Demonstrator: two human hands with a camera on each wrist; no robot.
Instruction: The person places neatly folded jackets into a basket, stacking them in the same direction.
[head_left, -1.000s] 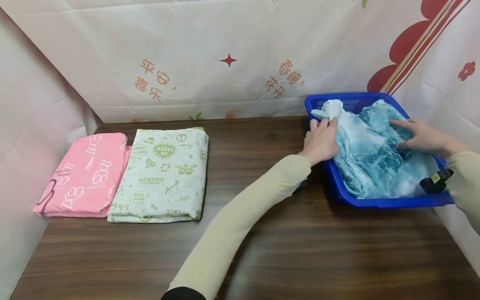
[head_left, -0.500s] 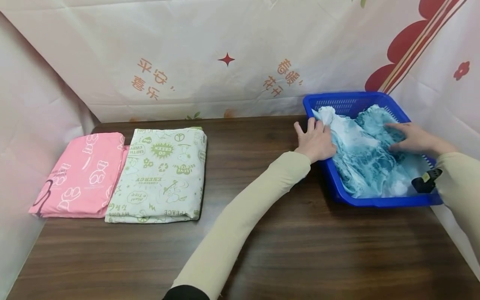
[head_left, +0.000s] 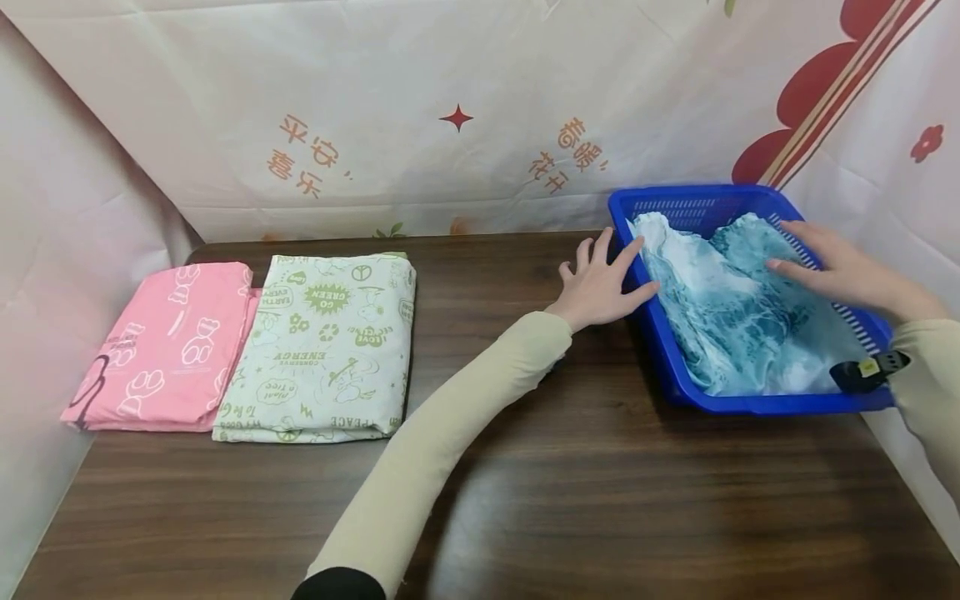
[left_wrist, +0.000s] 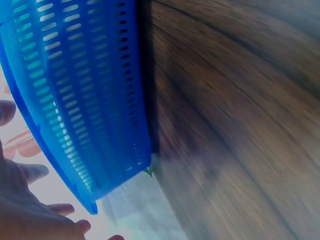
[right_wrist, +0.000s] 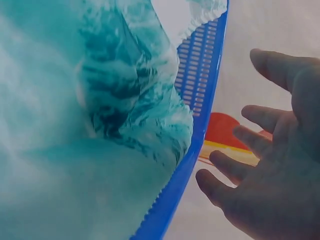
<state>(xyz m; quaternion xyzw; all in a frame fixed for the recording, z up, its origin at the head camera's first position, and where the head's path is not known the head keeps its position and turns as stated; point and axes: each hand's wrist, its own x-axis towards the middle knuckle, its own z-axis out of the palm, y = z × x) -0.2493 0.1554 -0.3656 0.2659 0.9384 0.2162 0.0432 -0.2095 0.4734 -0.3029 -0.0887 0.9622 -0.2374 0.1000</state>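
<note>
A crumpled teal-and-white cloth lies in a blue plastic basket at the right of the table. Just left of the basket's left rim is my left hand, fingers spread, holding nothing; the left wrist view has its fingers beside the slotted basket wall. My right hand is over the basket's right side with fingers extended and holds nothing. In the right wrist view, that hand is apart from the cloth and the rim.
On the left of the brown table lie a folded pink cloth and a folded white cloth with green print, which overlaps it slightly. A printed curtain rises behind and at both sides.
My left hand has let go of the cloth's left edge and moved left, out of the basket. My right hand has lifted off the cloth. The cloth has settled lower in the basket.
</note>
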